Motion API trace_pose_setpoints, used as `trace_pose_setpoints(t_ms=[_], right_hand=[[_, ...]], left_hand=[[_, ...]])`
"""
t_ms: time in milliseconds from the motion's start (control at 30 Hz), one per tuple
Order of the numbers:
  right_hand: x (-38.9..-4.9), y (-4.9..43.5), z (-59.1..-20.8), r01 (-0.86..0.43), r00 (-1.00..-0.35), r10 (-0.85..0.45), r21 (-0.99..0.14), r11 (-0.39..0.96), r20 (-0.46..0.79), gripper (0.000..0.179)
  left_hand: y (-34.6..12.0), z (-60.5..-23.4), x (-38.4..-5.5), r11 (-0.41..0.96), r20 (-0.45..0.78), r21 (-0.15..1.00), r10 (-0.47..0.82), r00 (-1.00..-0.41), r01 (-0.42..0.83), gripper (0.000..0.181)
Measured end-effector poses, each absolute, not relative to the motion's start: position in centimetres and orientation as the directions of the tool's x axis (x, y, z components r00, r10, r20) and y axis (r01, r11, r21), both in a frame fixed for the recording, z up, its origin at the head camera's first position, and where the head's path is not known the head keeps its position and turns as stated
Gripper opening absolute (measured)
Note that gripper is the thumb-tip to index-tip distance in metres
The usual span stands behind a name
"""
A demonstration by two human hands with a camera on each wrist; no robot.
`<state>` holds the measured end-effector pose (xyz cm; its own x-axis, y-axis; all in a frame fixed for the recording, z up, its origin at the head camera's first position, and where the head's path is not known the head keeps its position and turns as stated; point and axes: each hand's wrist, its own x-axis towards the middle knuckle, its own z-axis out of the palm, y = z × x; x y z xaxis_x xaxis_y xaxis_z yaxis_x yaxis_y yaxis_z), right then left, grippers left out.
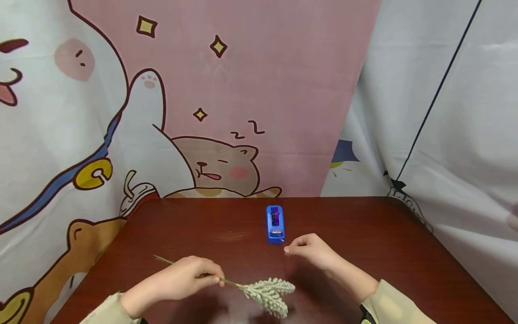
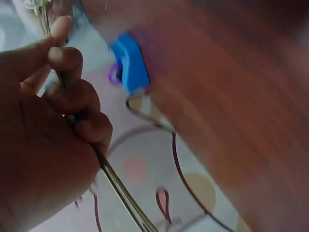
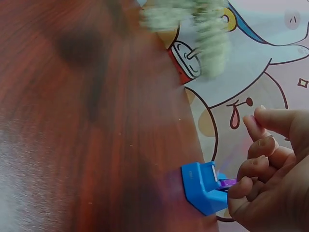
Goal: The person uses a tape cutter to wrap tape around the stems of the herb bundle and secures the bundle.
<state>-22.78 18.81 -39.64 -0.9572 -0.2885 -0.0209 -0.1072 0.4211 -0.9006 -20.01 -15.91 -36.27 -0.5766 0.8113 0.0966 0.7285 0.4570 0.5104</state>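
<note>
My left hand (image 1: 192, 276) grips the thin stem of a pale green sprig (image 1: 269, 292) with bushy heads, held above the table. Its fingers curl round the stem (image 2: 123, 188) in the left wrist view. Beyond the hands stands a blue tape dispenser (image 1: 275, 234) with a purple tape roll (image 1: 275, 216). Close to its front end, my right hand (image 1: 311, 252) has thumb and forefinger pinched together. A faint, see-through purple strip of tape (image 3: 236, 159) seems to run from the dispenser to these fingertips; it is hard to make out.
The dark red-brown table (image 1: 226, 220) reaches back to a cartoon-printed cloth (image 1: 283, 90), which also hangs along both sides. Light sleeves cover both forearms, and a dark band (image 1: 367, 315) shows at the right wrist.
</note>
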Motion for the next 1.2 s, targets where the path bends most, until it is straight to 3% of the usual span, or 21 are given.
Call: trace_pose_setpoints(t_ms=[200,333,667,1000,1200], right_hand=[[-23.2,18.8,-39.1,-0.119,-0.954,-0.298,-0.886,0.449,-0.023,0.028],[-23.5,18.8,-39.0,-0.127,-0.950,-0.311,-0.886,0.447,-0.021,0.026],[-23.7,17.9,-38.5,-0.119,-0.943,-0.330,-0.885,0.451,-0.041,0.024],[-22.9,18.1,-38.6,-0.067,-0.949,-0.306,-0.904,0.422,-0.073,0.026],[-21.9,18.5,-39.1,-0.058,-0.952,-0.301,-0.932,0.358,-0.056,0.024]], left_hand=[[-12.1,-38.0,-19.7,0.402,0.095,0.460,0.864,-0.494,0.792,0.017],[-9.5,-39.0,-20.1,0.405,0.083,0.468,0.864,-0.496,0.785,0.018],[-4.5,-41.0,-21.6,0.573,-0.007,0.600,0.702,-0.712,0.559,0.018],[-1.6,-40.8,-23.6,0.621,0.071,0.567,0.617,-0.784,0.541,0.017],[-0.8,-40.2,-23.9,0.602,0.115,0.608,0.578,-0.808,0.518,0.015]])
